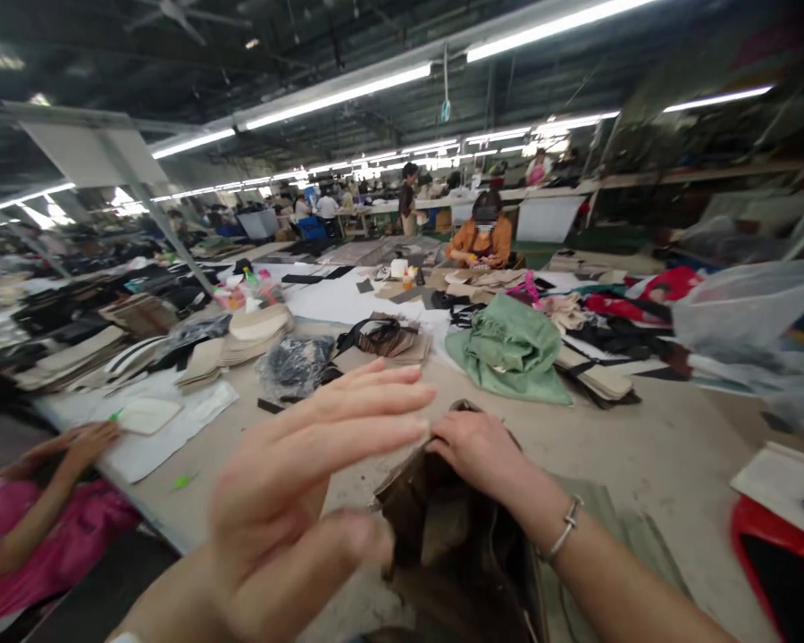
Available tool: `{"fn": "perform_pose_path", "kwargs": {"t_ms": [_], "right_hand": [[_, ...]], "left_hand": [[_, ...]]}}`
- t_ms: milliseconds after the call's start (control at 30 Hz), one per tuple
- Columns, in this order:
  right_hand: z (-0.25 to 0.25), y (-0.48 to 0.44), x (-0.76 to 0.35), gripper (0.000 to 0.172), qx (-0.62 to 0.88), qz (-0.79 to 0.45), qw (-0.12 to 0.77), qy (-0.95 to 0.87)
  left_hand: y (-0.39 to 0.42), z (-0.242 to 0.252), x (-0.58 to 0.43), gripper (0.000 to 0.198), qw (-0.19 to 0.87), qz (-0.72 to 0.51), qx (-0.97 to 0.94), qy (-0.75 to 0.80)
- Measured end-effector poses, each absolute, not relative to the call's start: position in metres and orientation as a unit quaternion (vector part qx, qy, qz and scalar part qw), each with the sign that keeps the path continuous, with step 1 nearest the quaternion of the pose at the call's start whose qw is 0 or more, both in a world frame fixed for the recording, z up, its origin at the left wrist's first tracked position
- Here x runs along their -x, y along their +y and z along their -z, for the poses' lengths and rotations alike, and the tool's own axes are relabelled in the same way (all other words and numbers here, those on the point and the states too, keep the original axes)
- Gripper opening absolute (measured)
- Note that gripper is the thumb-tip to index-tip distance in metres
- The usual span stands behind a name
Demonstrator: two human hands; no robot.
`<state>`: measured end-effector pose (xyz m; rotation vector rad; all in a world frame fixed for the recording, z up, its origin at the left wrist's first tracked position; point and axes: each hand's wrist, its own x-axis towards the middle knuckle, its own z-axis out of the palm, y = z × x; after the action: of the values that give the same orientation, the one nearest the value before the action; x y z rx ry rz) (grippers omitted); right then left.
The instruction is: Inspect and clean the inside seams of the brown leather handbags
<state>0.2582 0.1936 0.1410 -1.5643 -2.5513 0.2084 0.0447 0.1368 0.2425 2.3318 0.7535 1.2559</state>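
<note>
A dark brown bag (442,536) stands on the table before me, its mouth open towards me and its inside showing. My right hand (479,446), with a metal bracelet at the wrist, grips the bag's far rim, fingers curled over the edge. My left hand (308,491) is raised in front of the bag's left side, close to the camera and slightly blurred. Its fingers are stretched out and the thumb stands apart, with nothing in between. Folded grey-green fabric (603,518) lies beneath my right forearm, beside the bag.
A green fabric bundle (509,344) lies beyond my hands, near a plastic-wrapped dark bundle (296,364) and stacked beige pieces (258,335). At right are a red-and-black object (777,563) and clear plastic (757,308). Co-workers sit at left, in pink (60,536), and across, in orange (482,237).
</note>
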Motion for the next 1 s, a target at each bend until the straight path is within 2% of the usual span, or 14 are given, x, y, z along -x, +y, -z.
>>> {"fn": "perform_pose_path", "kwargs": {"t_ms": [67,167,267,333,433,500,700,933,1000], "right_hand": [[-0.133,0.194,-0.254,0.020,0.511,-0.060,0.085,-0.853],[-0.130,0.199,-0.253,0.018,0.505,-0.026,0.095,-0.857],[-0.131,0.202,-0.252,0.018,0.515,-0.004,0.094,-0.852],[-0.130,0.202,-0.251,0.017,0.518,0.004,0.099,-0.849],[-0.128,0.201,-0.250,0.016,0.516,0.013,0.104,-0.850],[-0.127,0.199,-0.250,0.015,0.517,0.016,0.105,-0.849],[-0.133,0.181,-0.241,0.014,0.497,0.017,0.127,-0.858],[-0.128,0.166,-0.217,0.011,0.469,0.008,0.116,-0.876],[-0.127,0.167,-0.214,0.011,0.466,0.010,0.111,-0.878]], "left_hand": [[0.143,-0.219,-0.045,0.035,0.189,-0.364,-0.852,0.326],[0.152,-0.175,-0.046,0.050,0.146,-0.209,-0.866,0.430],[0.154,-0.135,-0.051,0.056,0.117,-0.125,-0.856,0.488],[0.156,-0.116,-0.056,0.054,0.093,-0.110,-0.841,0.521],[0.163,-0.097,-0.060,0.033,0.075,-0.119,-0.827,0.544],[0.167,-0.091,-0.060,0.027,0.074,-0.132,-0.824,0.546],[0.155,-0.094,-0.047,0.029,0.083,-0.155,-0.823,0.540],[0.130,-0.101,-0.024,0.029,0.114,-0.082,-0.826,0.547],[0.132,-0.105,-0.023,0.036,0.128,-0.082,-0.833,0.531]]}}
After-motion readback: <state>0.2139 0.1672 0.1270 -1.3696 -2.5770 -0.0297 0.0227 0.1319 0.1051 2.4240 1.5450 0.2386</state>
